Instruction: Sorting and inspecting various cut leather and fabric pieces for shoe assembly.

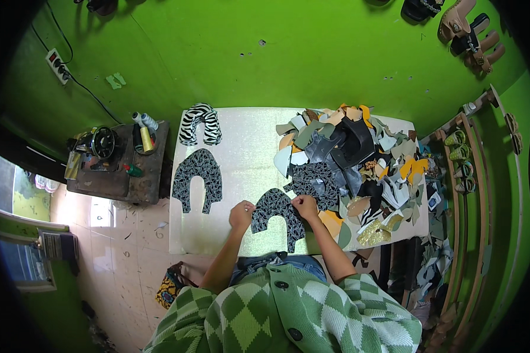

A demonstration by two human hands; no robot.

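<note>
Left of the scrap heap (354,144), my left hand (241,216) and right hand (305,207) pinch the black-and-grey arch-shaped cutout (273,201) at opposite edges; light, even tension suits it.

cannot tell, too small, pinch from touch at left fingers (249,206) and right fingers (298,201), near edges of black-and-grey arched piece (274,203). cannot see stretch of table (244,144) under heaped scraps (354,144). lose black sandal (419,10) partly past top edge, green checked cardigan (247,312) past bottom edge.
</note>
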